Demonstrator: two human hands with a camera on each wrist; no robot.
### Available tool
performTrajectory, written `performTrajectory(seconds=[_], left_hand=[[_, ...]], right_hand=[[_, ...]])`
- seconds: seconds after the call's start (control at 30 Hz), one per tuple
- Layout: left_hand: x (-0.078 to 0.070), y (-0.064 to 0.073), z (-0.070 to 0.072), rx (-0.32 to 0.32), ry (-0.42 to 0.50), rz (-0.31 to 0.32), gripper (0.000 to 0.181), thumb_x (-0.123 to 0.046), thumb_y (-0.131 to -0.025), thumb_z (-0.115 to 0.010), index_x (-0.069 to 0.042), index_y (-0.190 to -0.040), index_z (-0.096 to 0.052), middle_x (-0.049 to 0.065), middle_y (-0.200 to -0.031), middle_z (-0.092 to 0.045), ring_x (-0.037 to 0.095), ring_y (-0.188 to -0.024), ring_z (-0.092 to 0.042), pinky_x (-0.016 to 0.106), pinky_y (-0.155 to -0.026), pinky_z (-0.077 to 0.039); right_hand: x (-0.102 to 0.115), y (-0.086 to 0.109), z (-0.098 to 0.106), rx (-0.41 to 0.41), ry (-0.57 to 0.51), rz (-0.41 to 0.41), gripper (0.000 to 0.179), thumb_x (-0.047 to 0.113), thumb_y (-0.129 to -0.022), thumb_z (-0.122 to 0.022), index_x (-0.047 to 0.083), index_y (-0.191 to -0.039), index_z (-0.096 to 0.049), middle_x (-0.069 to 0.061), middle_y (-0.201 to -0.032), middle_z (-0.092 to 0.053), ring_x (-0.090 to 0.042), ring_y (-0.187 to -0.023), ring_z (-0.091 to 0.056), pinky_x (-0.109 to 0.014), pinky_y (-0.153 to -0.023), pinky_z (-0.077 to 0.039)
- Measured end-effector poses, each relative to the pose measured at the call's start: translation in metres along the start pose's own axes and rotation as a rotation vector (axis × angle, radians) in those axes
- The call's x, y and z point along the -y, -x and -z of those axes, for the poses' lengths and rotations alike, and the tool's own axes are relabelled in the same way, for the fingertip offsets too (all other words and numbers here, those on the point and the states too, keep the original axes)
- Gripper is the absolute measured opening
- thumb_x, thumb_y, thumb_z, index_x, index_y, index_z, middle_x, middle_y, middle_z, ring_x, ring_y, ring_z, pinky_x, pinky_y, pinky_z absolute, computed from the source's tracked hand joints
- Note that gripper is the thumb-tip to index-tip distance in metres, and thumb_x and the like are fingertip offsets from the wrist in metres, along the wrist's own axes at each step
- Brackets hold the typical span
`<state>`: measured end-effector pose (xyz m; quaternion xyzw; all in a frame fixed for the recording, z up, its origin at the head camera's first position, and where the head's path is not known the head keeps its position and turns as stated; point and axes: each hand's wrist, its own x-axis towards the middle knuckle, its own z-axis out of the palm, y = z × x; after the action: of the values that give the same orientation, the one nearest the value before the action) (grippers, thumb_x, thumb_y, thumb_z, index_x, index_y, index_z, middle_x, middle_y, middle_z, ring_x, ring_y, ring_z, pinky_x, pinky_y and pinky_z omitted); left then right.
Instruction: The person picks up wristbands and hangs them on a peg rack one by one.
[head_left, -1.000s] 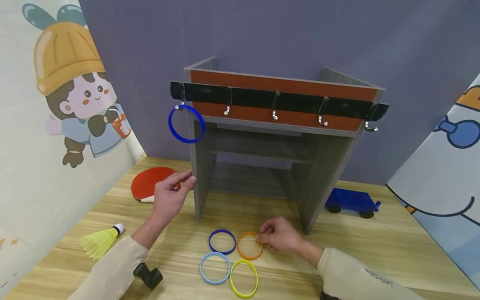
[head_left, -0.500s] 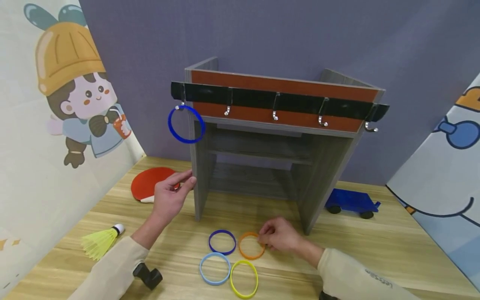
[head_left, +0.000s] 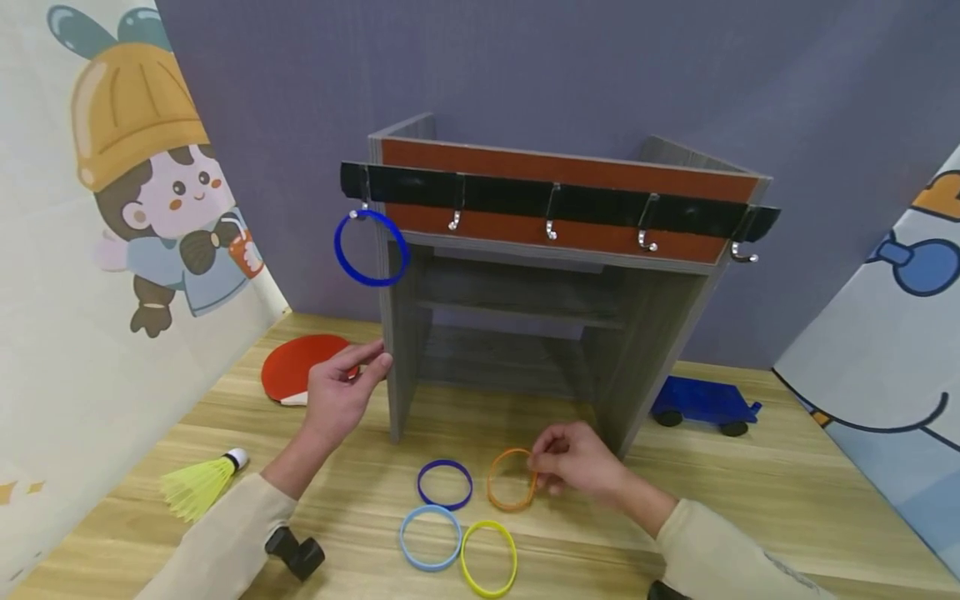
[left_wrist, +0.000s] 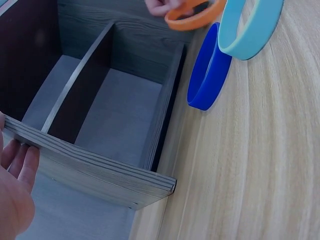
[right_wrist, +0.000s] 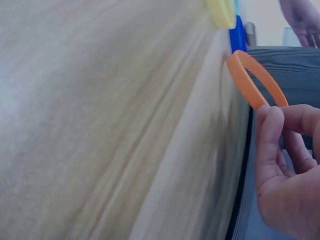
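Observation:
My right hand pinches an orange silicone wristband between thumb and fingers. The band is tilted, its near side low over the wooden table. With the left hand I grip the front edge of the grey shelf's left side panel, fingers on its outer face. Below the shelf's front lie a dark blue wristband, a light blue one and a yellow one. Another blue wristband hangs from the leftmost hook of the black hook rail.
Several silver hooks line the rail, among them the second hook and the rightmost hook. A red table tennis bat and a yellow shuttlecock lie at the left. On the right stands a blue toy cart.
My right hand has moved right and slightly up, bringing the orange wristband away from the dark blue one and tilting it. The left hand stays on the side panel.

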<state>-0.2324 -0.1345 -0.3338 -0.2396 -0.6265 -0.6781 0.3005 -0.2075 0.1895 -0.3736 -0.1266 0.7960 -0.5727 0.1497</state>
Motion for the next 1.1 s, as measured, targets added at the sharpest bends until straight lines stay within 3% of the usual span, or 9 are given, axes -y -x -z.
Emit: performTrajectory(seconds=[0.17, 0.4, 0.53, 0.9, 1.1], left_hand=[[-0.009, 0.000, -0.003, 0.007, -0.009, -0.006, 0.022, 0.018, -0.081, -0.063, 0.022, -0.103, -0.060, 0.009, -0.090, -0.068, 0.011, -0.077, -0.064, 0.023, -0.068, -0.057], [-0.008, -0.001, -0.003, 0.002, -0.014, 0.008, 0.023, 0.020, -0.080, -0.062, 0.023, -0.103, -0.060, 0.010, -0.089, -0.067, 0.010, -0.076, -0.064, 0.023, -0.067, -0.057], [-0.008, -0.001, -0.003, 0.001, -0.020, 0.009, 0.023, 0.021, -0.081, -0.062, 0.023, -0.103, -0.060, 0.008, -0.090, -0.067, 0.010, -0.075, -0.064, 0.022, -0.067, -0.057], [-0.006, -0.002, -0.004, 0.004, 0.003, 0.008, 0.024, 0.022, -0.080, -0.061, 0.023, -0.104, -0.059, 0.009, -0.091, -0.067, 0.010, -0.074, -0.064, 0.024, -0.068, -0.057], [-0.005, -0.001, -0.002, 0.003, -0.003, 0.015, 0.024, 0.021, -0.081, -0.061, 0.022, -0.105, -0.060, 0.010, -0.090, -0.066, 0.010, -0.076, -0.064, 0.024, -0.068, -0.057]], right_hand=[[0.004, 0.003, 0.009, -0.016, -0.053, -0.003, 0.015, 0.007, -0.085, -0.069, -0.004, -0.091, -0.061, -0.017, -0.079, -0.064, -0.025, -0.068, -0.065, -0.035, -0.057, -0.059], [0.011, 0.002, 0.016, -0.061, -0.191, 0.035, 0.005, -0.003, -0.083, -0.065, -0.003, -0.087, -0.061, -0.019, -0.081, -0.065, -0.027, -0.071, -0.067, -0.038, -0.066, -0.060], [0.022, 0.002, 0.018, -0.078, -0.268, 0.086, 0.006, -0.004, -0.082, -0.065, -0.002, -0.085, -0.060, -0.019, -0.081, -0.064, -0.026, -0.071, -0.067, -0.041, -0.068, -0.059], [0.053, 0.001, 0.017, -0.143, -0.475, 0.224, 0.013, -0.009, -0.084, -0.064, 0.002, -0.079, -0.058, -0.017, -0.080, -0.063, -0.024, -0.072, -0.068, -0.031, -0.067, -0.059], [0.071, -0.003, 0.014, -0.121, -0.584, 0.334, 0.014, -0.011, -0.086, -0.060, 0.002, -0.081, -0.061, -0.014, -0.080, -0.063, -0.022, -0.074, -0.068, -0.030, -0.070, -0.059]])
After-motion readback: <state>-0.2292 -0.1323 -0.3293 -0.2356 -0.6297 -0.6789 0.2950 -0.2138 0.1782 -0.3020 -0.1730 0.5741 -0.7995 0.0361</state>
